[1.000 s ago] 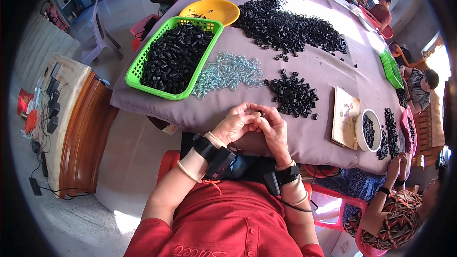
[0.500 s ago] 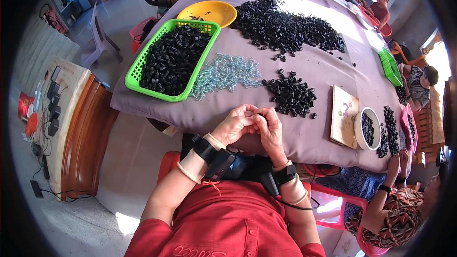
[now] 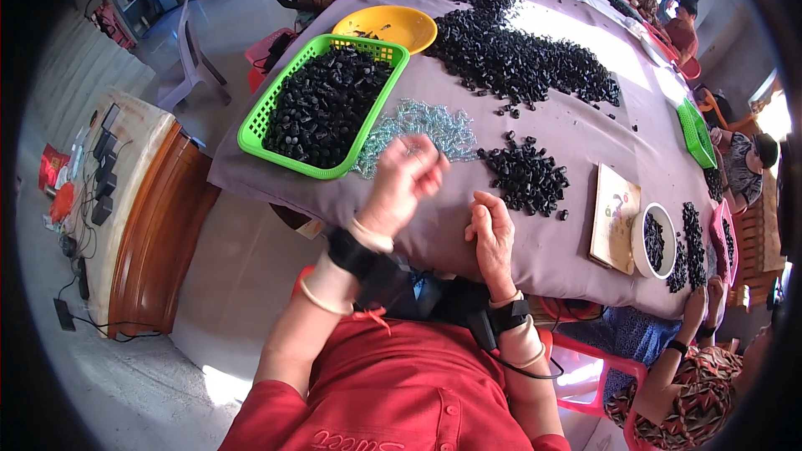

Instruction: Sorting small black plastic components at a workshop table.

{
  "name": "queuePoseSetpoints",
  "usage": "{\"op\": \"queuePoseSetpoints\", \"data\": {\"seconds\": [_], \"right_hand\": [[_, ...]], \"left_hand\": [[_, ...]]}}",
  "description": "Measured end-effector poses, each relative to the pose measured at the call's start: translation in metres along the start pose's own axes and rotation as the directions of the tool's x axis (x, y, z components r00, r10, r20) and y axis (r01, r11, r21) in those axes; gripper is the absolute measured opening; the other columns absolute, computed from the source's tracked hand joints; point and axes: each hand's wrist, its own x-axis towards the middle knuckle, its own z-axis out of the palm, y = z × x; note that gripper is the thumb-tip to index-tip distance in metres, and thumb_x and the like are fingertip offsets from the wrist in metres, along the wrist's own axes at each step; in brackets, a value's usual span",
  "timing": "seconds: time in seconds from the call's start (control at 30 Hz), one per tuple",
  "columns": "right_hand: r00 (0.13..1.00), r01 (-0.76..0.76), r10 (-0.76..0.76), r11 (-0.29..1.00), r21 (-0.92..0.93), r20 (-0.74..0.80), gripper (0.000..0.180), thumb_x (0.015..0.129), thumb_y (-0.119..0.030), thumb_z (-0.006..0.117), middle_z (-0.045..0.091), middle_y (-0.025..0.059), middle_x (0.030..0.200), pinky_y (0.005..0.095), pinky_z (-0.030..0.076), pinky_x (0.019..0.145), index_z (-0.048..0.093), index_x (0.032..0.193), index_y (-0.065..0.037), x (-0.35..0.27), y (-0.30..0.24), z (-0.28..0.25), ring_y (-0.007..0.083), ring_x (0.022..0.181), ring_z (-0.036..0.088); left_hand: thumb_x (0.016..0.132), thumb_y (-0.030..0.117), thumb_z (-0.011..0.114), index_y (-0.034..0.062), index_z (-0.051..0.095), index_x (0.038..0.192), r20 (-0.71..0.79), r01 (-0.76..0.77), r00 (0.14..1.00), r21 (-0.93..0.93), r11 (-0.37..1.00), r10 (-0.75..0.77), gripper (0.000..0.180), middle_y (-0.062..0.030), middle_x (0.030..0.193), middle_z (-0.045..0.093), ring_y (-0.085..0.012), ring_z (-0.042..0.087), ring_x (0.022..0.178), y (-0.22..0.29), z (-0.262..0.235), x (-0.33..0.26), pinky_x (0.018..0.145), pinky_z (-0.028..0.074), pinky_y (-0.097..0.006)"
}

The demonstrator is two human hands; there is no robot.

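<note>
My left hand [image 3: 408, 179] is raised over the near side of a heap of small clear bluish pieces [image 3: 430, 125]. Its fingers are curled and smeared by motion, so what they hold, if anything, does not show. At the table's front edge my right hand [image 3: 491, 234] has its fingers bent and thumb against them; anything in it is hidden. Just beyond it lies a small pile of short black cap-like pieces [image 3: 526, 175]. To the left stands a green plastic basket [image 3: 253, 129] full of similar black pieces.
Behind the basket is a yellow dish [image 3: 409, 25]. A large black heap [image 3: 518, 58] covers the table's middle. On the right are a booklet [image 3: 614, 217] and a white bowl [image 3: 639, 242]. Other people sit round the table, one close on my right [image 3: 693, 384].
My hands were together at the fingertips and are now apart. The left has moved up toward the clear pieces; the right has stayed near the table edge. The whole view has shifted slightly.
</note>
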Motion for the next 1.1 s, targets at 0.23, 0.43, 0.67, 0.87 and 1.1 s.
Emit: {"op": "queuePoseSetpoints", "data": {"seconds": [0.23, 0.43, 0.67, 0.87, 1.1], "right_hand": [[1.000, 0.020, -0.020, 0.997, -0.073, -0.007, 0.022, 0.089, -0.014, 0.055, 0.055, 0.0015, 0.080, 0.0185, 0.039, 0.050, 0.053, 0.105, 0.001, 0.001, -0.002, 0.001, 0.0045, 0.055, 0.046], [0.998, 0.053, -0.055, 0.994, -0.095, -0.015, 0.017, 0.087, -0.009, 0.056, 0.054, 0.0009, 0.075, 0.0186, 0.039, 0.048, 0.054, 0.101, 0.001, -0.003, -0.001, 0.004, 0.0043, 0.053, 0.045], [0.997, 0.073, -0.077, 0.989, -0.126, -0.025, 0.014, 0.086, -0.006, 0.056, 0.052, 0.0001, 0.070, 0.0189, 0.039, 0.047, 0.055, 0.098, 0.001, -0.004, -0.003, 0.005, 0.0043, 0.051, 0.045], [0.993, 0.106, -0.112, 0.982, -0.159, -0.030, 0.014, 0.086, -0.004, 0.055, 0.052, 0.0010, 0.073, 0.0190, 0.039, 0.046, 0.054, 0.100, 0.001, -0.002, 0.002, 0.004, 0.0044, 0.051, 0.046], [0.979, 0.159, -0.182, 0.965, -0.207, -0.095, 0.012, 0.087, 0.000, 0.052, 0.049, 0.0029, 0.077, 0.0191, 0.042, 0.042, 0.051, 0.099, 0.001, 0.002, 0.009, 0.002, 0.0058, 0.051, 0.049]], "left_hand": [[0.089, 0.030, 0.056, 0.0051, 0.028, 0.125, -0.093, -0.174, 0.971, 0.352, 0.920, 0.220, 0.052, -0.0140, 0.084, 0.061, -0.0138, 0.058, 0.057, 0.051, -0.005, 0.023, 0.046, 0.045, -0.021], [0.081, 0.012, 0.060, 0.0024, 0.061, 0.085, 0.169, -0.231, 0.972, 0.829, 0.509, 0.165, 0.011, -0.0049, 0.072, 0.062, -0.0121, 0.056, 0.056, -0.026, -0.016, 0.045, 0.050, 0.045, -0.025], [0.073, 0.011, 0.063, 0.0044, 0.059, 0.078, 0.261, -0.254, 0.933, 0.965, -0.061, 0.247, 0.009, -0.0118, 0.079, 0.059, -0.0296, 0.058, 0.078, -0.057, -0.012, 0.062, 0.068, 0.047, -0.038], [0.077, 0.010, 0.060, 0.0032, 0.056, 0.075, 0.297, -0.299, 0.930, 0.954, -0.023, 0.218, 0.008, -0.0122, 0.078, 0.058, -0.0294, 0.058, 0.075, -0.060, -0.008, 0.048, 0.067, 0.046, -0.039], [0.083, 0.006, 0.058, -0.0001, 0.058, 0.085, 0.342, -0.216, 0.929, 0.812, 0.542, -0.143, 0.007, -0.0011, 0.070, 0.058, -0.0066, 0.054, 0.058, -0.059, -0.002, 0.018, 0.049, 0.043, -0.022]]}}
